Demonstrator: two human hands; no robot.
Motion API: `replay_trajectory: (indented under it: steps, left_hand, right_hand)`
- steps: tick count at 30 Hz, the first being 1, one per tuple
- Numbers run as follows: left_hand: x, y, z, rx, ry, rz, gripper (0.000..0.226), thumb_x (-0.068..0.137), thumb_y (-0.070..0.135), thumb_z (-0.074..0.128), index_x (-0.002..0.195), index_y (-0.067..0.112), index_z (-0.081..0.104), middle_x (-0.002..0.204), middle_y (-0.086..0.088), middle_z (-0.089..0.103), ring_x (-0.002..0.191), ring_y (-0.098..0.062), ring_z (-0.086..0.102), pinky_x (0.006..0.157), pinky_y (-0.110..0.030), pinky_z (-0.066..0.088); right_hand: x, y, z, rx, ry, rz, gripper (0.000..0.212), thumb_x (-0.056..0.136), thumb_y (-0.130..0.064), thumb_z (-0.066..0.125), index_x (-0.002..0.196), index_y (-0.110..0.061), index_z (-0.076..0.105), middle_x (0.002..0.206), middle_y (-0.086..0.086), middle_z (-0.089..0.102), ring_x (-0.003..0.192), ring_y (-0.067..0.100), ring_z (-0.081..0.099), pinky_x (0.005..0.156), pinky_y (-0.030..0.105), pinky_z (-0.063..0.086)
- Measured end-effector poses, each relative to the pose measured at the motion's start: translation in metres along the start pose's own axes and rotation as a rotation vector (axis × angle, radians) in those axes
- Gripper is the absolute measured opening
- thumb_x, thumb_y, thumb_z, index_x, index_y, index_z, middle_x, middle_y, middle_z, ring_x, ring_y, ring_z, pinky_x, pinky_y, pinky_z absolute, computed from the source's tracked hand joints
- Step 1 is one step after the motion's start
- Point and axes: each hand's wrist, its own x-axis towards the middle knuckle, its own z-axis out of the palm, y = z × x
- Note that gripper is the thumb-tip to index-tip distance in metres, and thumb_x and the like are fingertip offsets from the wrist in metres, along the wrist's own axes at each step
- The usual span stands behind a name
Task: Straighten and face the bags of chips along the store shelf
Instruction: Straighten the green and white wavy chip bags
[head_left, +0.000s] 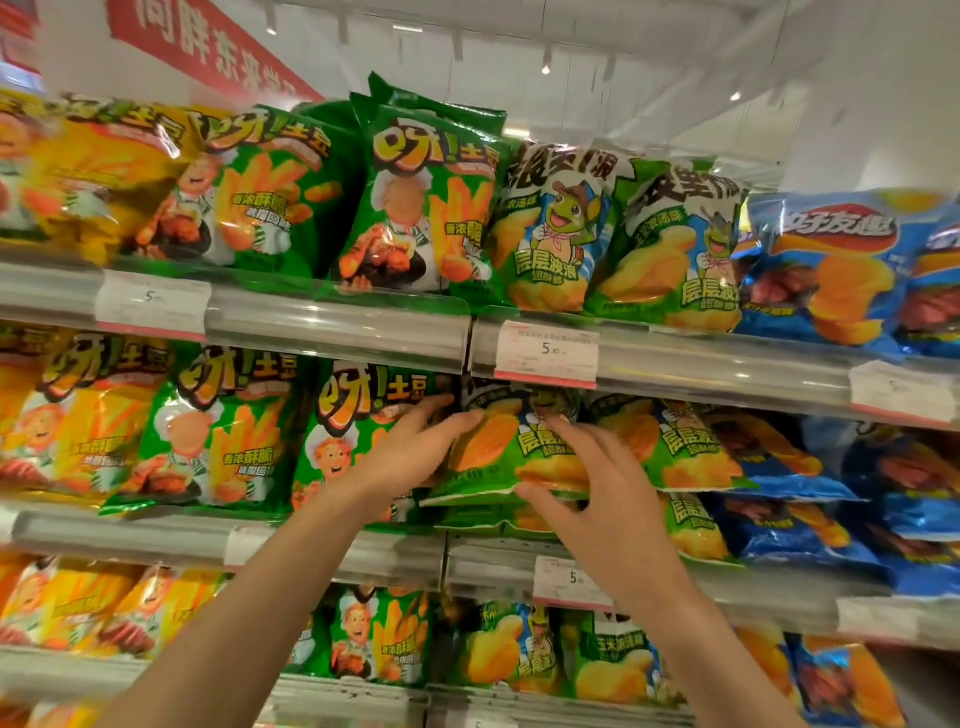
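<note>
Head view, looking up at a store shelf unit (337, 332) with three stocked tiers of chip bags: yellow and green bags at left, green wave-chip bags in the middle, blue bags (831, 260) at right. On the middle tier, a green wave-chip bag (509, 457) lies tilted, its lower edge lifted toward the viewer, on top of other green bags (just right of a green fries-print bag (343, 441)). The left hand (415, 452) grips the tilted bag's left edge, fingers curled around its side. The right hand (587, 483) holds the bag's right part, fingers spread over its front and thumb under the bottom edge. A white price tag (545, 354) marked 5 sits on the shelf rail directly above the held bag.
</note>
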Motion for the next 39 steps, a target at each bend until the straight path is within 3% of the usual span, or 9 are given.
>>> replay_trajectory:
  steps: [2, 7, 11, 14, 21, 24, 28, 32, 39]
  left_hand:
    - [0.000, 0.003, 0.009, -0.009, -0.043, -0.026, 0.070, 0.088, 0.062, 0.062, 0.148, 0.039, 0.035, 0.132, 0.005, 0.056, 0.114, -0.020, 0.059, 0.084, -0.034, 0.051]
    - [0.003, -0.001, 0.026, -0.019, 0.020, 0.073, 0.084, 0.078, 0.056, 0.076, 0.149, 0.037, 0.036, 0.136, 0.005, 0.060, 0.116, -0.016, 0.061, 0.105, -0.040, 0.049]
    - [-0.009, -0.003, 0.030, 0.028, 0.049, 0.203, 0.091, 0.072, 0.059, 0.078, 0.149, 0.045, 0.031, 0.137, 0.012, 0.055, 0.121, -0.013, 0.057, 0.104, -0.043, 0.050]
    - [-0.025, -0.003, 0.031, -0.003, 0.049, 0.270, 0.085, 0.079, 0.048, 0.080, 0.148, 0.047, 0.031, 0.130, 0.019, 0.057, 0.117, -0.006, 0.060, 0.099, -0.041, 0.054]
    - [-0.065, -0.016, 0.000, -0.016, 0.076, 0.326, 0.068, 0.091, 0.042, 0.067, 0.145, 0.058, 0.028, 0.125, 0.036, 0.047, 0.101, 0.031, 0.048, 0.079, -0.006, 0.050]
    - [-0.074, -0.029, -0.027, -0.049, 0.147, 0.288, 0.069, 0.085, 0.049, 0.072, 0.138, 0.067, 0.032, 0.140, 0.017, 0.050, 0.123, -0.003, 0.057, 0.096, -0.036, 0.055]
    - [-0.082, -0.039, -0.053, -0.107, 0.196, 0.265, 0.068, 0.081, 0.042, 0.073, 0.133, 0.069, 0.038, 0.126, 0.020, 0.059, 0.117, -0.014, 0.064, 0.084, -0.038, 0.061]
    - [-0.083, -0.043, -0.064, -0.108, 0.213, 0.264, 0.069, 0.079, 0.049, 0.073, 0.133, 0.071, 0.036, 0.137, 0.010, 0.055, 0.127, -0.024, 0.057, 0.092, -0.048, 0.057]
    - [-0.078, -0.041, -0.075, -0.030, 0.271, 0.304, 0.071, 0.078, 0.059, 0.073, 0.133, 0.074, 0.031, 0.142, 0.012, 0.048, 0.136, -0.027, 0.046, 0.103, -0.057, 0.046]
  right_hand:
    - [-0.011, 0.001, -0.003, 0.019, -0.019, 0.005, 0.067, 0.086, -0.055, 0.065, 0.145, -0.045, 0.036, 0.145, -0.020, 0.037, 0.135, 0.003, 0.033, 0.111, 0.024, 0.031]
    - [-0.024, 0.003, -0.008, 0.120, -0.091, 0.095, 0.066, 0.084, -0.060, 0.064, 0.142, -0.050, 0.033, 0.141, -0.026, 0.032, 0.132, 0.000, 0.035, 0.110, 0.027, 0.036]
    - [-0.020, 0.006, -0.010, 0.306, -0.021, 0.255, 0.069, 0.084, -0.065, 0.059, 0.144, -0.047, 0.029, 0.142, -0.022, 0.041, 0.129, 0.003, 0.043, 0.108, 0.038, 0.043]
    - [-0.017, 0.005, -0.006, 0.344, 0.013, 0.300, 0.076, 0.086, -0.062, 0.059, 0.150, -0.040, 0.024, 0.147, -0.019, 0.040, 0.128, 0.000, 0.041, 0.106, 0.029, 0.038]
    - [-0.025, -0.013, 0.020, 0.451, -0.075, 0.282, 0.072, 0.087, -0.060, 0.061, 0.147, -0.047, 0.024, 0.134, -0.024, 0.050, 0.118, 0.001, 0.055, 0.100, 0.037, 0.051]
    - [-0.022, -0.031, 0.034, 0.478, -0.139, 0.207, 0.064, 0.090, -0.058, 0.058, 0.145, -0.046, 0.029, 0.133, -0.028, 0.050, 0.119, -0.001, 0.054, 0.099, 0.034, 0.051]
    - [-0.001, -0.039, 0.043, 0.369, -0.112, 0.201, 0.051, 0.099, -0.046, 0.048, 0.146, -0.032, 0.035, 0.131, -0.018, 0.052, 0.111, -0.003, 0.054, 0.093, 0.021, 0.048]
    - [0.043, -0.021, 0.054, 0.050, -0.115, 0.233, 0.045, 0.100, -0.031, 0.049, 0.142, -0.015, 0.044, 0.137, 0.013, 0.050, 0.126, 0.030, 0.050, 0.108, 0.043, 0.041]
    - [0.079, -0.004, 0.079, -0.229, -0.424, 0.482, 0.094, 0.090, -0.065, 0.047, 0.155, -0.008, 0.011, 0.158, 0.024, 0.019, 0.141, 0.044, 0.026, 0.115, 0.050, 0.030]
